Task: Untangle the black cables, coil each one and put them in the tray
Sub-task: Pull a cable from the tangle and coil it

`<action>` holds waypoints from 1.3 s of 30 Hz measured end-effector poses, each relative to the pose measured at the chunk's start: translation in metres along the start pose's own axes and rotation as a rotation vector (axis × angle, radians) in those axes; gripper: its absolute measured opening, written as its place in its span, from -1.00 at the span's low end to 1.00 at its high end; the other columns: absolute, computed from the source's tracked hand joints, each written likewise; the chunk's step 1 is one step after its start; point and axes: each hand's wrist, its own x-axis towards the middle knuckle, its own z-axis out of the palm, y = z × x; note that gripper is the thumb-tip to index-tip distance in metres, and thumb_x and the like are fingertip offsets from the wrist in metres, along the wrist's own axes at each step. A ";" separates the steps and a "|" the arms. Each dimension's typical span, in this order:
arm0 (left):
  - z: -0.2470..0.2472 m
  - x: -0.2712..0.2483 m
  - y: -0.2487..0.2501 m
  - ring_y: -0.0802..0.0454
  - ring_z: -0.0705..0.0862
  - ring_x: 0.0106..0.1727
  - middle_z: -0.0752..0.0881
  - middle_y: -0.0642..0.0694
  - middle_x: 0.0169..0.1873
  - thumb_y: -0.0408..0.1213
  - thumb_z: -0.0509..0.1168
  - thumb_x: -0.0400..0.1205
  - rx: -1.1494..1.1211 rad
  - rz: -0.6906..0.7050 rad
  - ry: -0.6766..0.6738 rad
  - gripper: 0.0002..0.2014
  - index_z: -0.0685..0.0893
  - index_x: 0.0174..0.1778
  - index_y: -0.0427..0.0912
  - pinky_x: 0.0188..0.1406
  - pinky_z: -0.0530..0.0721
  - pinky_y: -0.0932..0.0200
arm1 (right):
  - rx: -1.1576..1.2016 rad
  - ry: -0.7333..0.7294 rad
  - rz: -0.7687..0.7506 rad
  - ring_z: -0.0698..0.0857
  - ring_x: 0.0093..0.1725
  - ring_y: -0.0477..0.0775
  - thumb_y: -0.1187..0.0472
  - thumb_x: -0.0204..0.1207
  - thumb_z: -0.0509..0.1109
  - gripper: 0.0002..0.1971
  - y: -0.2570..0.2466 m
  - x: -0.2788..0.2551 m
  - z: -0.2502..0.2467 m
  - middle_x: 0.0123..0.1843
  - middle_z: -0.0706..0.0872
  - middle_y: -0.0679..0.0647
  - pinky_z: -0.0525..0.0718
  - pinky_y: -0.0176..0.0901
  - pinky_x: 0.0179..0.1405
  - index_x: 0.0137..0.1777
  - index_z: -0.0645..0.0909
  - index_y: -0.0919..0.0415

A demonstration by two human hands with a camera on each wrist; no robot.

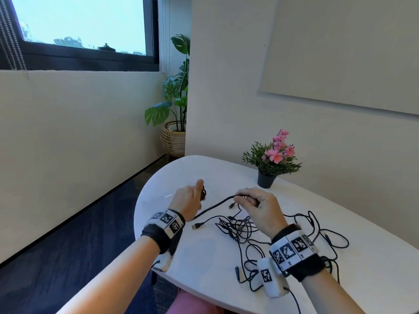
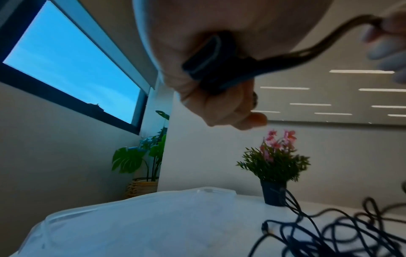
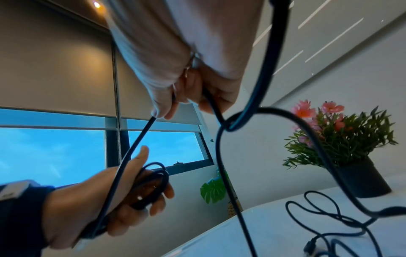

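Note:
My left hand [image 1: 195,197] is raised over the left part of the white table [image 1: 204,264] and grips a small coil of black cable [image 1: 203,192], which shows plainly in the right wrist view [image 3: 151,182]. From the coil the same cable [image 1: 215,205] runs right to my right hand [image 1: 247,200], which pinches it between thumb and fingers. Below and right of the hands a tangle of black cables [image 1: 240,227] lies loose on the table, with a USB plug [image 1: 196,226] at its left. A clear plastic tray [image 2: 131,219] sits under my left hand in the left wrist view.
A small black pot of pink flowers [image 1: 269,175] stands at the back of the table, close behind my right hand. The table's rounded left edge [image 1: 138,214] drops to dark floor. A large potted plant [image 1: 174,132] stands in the far corner.

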 end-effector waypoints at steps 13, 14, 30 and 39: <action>0.018 -0.049 0.034 0.06 0.53 -0.64 0.72 -0.13 -0.53 -0.15 0.25 0.68 -0.624 0.113 -0.343 -0.68 0.45 0.35 -0.03 -0.61 0.47 0.28 | 0.036 0.070 0.148 0.65 -0.30 -0.26 0.17 0.52 0.43 -0.91 0.016 0.000 0.014 -0.29 0.75 -0.02 0.56 -0.49 -0.21 -0.15 0.73 -0.06; 0.016 -0.048 0.036 0.01 0.47 -0.67 0.69 -0.20 -0.54 -0.14 0.19 0.71 -0.709 0.095 -0.276 -0.75 0.51 0.27 -0.12 -0.65 0.40 0.28 | 0.025 0.042 0.165 0.66 -0.23 -0.30 0.16 0.56 0.39 -0.88 0.017 -0.001 0.017 -0.23 0.77 -0.10 0.56 -0.49 -0.16 -0.11 0.72 -0.08; 0.007 -0.025 0.030 0.12 0.52 -0.38 0.58 -0.03 -0.41 -0.17 0.31 0.64 -1.382 -0.338 0.147 -0.83 0.65 -0.07 -0.22 -0.31 0.50 0.21 | -0.268 -0.287 0.069 0.51 -0.47 -0.19 0.09 0.71 0.10 -0.69 0.006 -0.021 0.049 -0.43 0.49 -0.17 0.49 -0.29 -0.37 0.35 0.51 0.12; -0.010 -0.016 0.026 0.13 0.62 -0.42 0.54 0.01 -0.40 -0.09 0.16 0.72 -1.630 -0.328 0.178 -0.82 0.50 -0.09 -0.12 -0.28 0.70 0.10 | -0.211 -0.371 -0.006 0.54 -0.46 -0.29 0.00 0.66 0.20 -0.70 -0.011 -0.025 0.048 -0.54 0.59 -0.37 0.37 -0.47 -0.36 0.09 0.71 0.12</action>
